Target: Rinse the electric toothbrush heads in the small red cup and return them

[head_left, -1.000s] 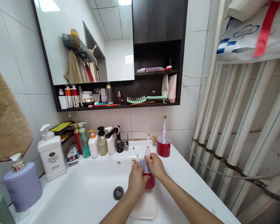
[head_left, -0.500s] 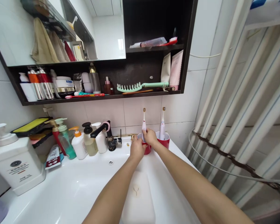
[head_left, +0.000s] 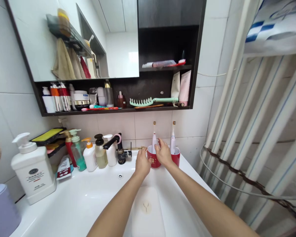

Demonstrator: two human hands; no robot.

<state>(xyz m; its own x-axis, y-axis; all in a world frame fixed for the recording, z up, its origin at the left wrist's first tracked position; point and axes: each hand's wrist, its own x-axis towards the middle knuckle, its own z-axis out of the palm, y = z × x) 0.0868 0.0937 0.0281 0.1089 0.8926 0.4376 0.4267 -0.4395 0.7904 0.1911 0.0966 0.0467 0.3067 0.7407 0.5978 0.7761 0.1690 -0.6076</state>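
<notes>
A red cup point(head_left: 156, 162) with a white inside and a gold design stands on the right side of the sink counter. An electric toothbrush point(head_left: 154, 139) with a pale pink handle leans upright in it. My left hand point(head_left: 143, 162) is at the cup's left side, fingers loosely extended, thumb by its front; whether it touches is unclear. On the right, my right hand point(head_left: 163, 153) has its fingers apart beside the toothbrush and cup rim, gripping nothing. Behind that hand, a second red cup point(head_left: 176, 159) holds another electric toothbrush point(head_left: 173, 143).
A black faucet point(head_left: 120, 151) stands left of the cups, beside several pump bottles point(head_left: 90, 157). Below my forearms, a whitish oblong box point(head_left: 149, 217) lies over the white sink point(head_left: 88, 204). The dark cabinet point(head_left: 113, 112) hangs above; pipes point(head_left: 239, 108) run along the right.
My right hand has let go of the toothbrush and spread its fingers. My left hand has loosened and shifted off the cup's front. The camera view has tilted upward.
</notes>
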